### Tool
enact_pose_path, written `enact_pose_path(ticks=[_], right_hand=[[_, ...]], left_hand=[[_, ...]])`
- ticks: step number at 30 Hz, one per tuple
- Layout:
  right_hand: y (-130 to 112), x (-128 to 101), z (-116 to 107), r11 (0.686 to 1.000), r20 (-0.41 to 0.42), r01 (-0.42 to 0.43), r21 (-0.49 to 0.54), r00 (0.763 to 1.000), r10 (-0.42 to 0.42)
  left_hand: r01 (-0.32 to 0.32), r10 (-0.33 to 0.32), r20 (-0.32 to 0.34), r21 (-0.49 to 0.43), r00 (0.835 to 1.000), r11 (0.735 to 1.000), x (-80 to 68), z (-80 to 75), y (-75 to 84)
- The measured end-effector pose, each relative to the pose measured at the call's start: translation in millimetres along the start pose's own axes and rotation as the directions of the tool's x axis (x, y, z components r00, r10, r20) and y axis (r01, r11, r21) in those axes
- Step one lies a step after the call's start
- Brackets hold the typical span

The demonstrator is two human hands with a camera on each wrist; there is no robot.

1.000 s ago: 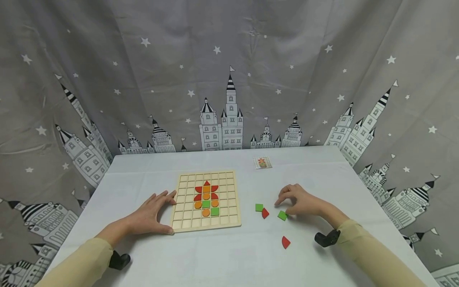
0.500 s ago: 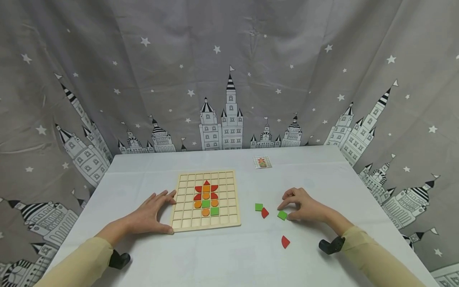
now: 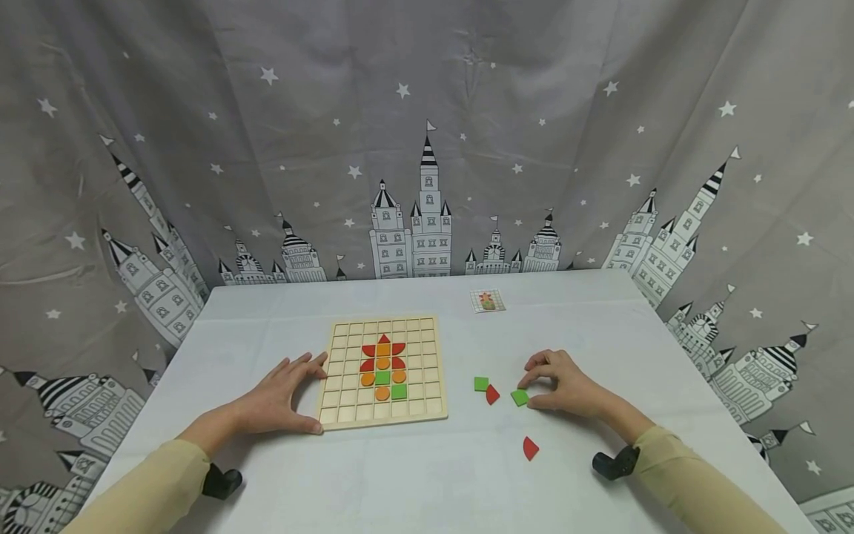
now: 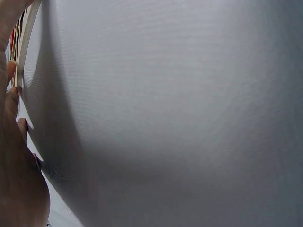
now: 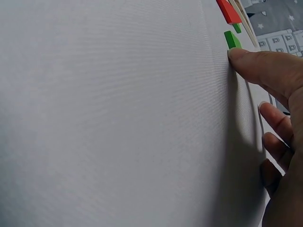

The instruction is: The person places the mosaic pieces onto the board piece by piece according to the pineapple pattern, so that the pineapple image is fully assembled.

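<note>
A wooden grid board [image 3: 347,348] lies on the white table and carries a figure of red, orange and green tiles [image 3: 383,368]. My left hand [image 3: 280,397] rests open against the board's left edge, thumb at its front corner; the left wrist view shows only its fingers [image 4: 14,156] and the cloth. My right hand [image 3: 528,393] pinches a loose green square [image 3: 520,397] between forefinger and thumb, right of the board. In the right wrist view the thumb [image 5: 255,64] touches that green square [image 5: 232,39].
Another green square [image 3: 481,383] and a red piece [image 3: 492,394] lie just left of my right hand. A red quarter-round [image 3: 530,448] sits nearer the front edge. A small pattern card [image 3: 487,300] lies at the back. A star-and-castle curtain surrounds the table.
My right hand drew back a little and closed its forefinger and thumb around the green square, which slid slightly left. The left hand and the board stayed put.
</note>
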State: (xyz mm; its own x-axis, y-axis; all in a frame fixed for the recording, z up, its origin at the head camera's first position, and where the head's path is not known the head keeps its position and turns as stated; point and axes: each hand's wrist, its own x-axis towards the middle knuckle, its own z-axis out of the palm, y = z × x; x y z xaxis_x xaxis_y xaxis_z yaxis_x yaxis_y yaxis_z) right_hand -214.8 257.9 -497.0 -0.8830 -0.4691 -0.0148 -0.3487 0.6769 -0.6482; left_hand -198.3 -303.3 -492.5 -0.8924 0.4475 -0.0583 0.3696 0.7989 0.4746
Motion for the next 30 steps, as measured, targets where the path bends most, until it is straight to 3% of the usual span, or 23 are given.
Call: enact_pose_path(ticks=[16, 30], right_hand=[[1.1, -1.9, 2.2, 1.000, -0.030, 0.006, 0.020, 1.000, -0.005], [-3.5, -3.8, 12.4, 0.989, -0.139, 0.117, -0.092, 0.982, -0.129]], left_hand=[[-0.003, 0.003, 0.006, 0.002, 1.000, 1.000, 0.4, 1.4, -2.7], [0.002, -0.002, 0.007, 0.005, 1.000, 1.000, 0.2, 0.8, -1.6]])
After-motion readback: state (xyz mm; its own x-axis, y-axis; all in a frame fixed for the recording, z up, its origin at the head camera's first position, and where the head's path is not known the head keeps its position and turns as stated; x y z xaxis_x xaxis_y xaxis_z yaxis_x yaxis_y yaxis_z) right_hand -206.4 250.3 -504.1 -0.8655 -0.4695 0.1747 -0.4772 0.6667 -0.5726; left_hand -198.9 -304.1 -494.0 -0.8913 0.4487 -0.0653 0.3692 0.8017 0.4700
